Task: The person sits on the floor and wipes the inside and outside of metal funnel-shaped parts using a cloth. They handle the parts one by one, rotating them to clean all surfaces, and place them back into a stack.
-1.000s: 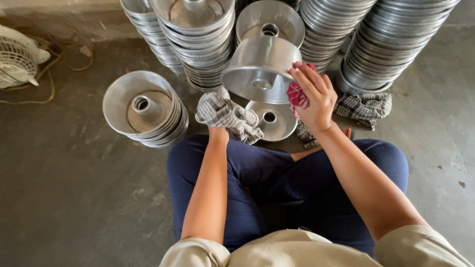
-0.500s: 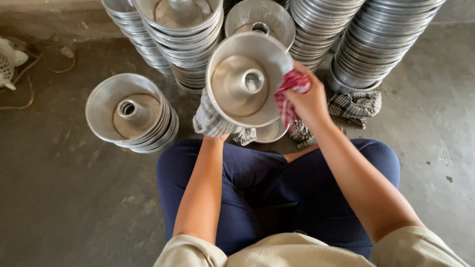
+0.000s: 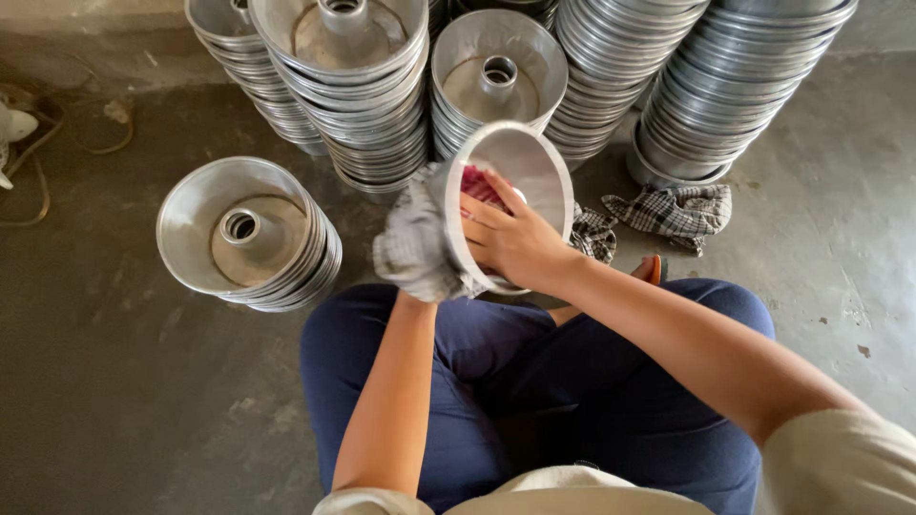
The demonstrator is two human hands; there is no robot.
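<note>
Aluminium ring-shaped tube pans (image 3: 250,238) sit nested in a short stack on the concrete floor (image 3: 105,381) at the left, and taller stacks of pans (image 3: 358,81) stand along the far side. Near the middle, the left hand (image 3: 415,250), wrapped in a checked grey cloth (image 3: 405,229), clasps the outside of a tilted pan (image 3: 510,205), held up above the lap. The right hand (image 3: 515,243) reaches inside that pan, fingers closed on a red cloth (image 3: 480,184), while another checked cloth (image 3: 673,212) lies on the floor to the right.
</note>
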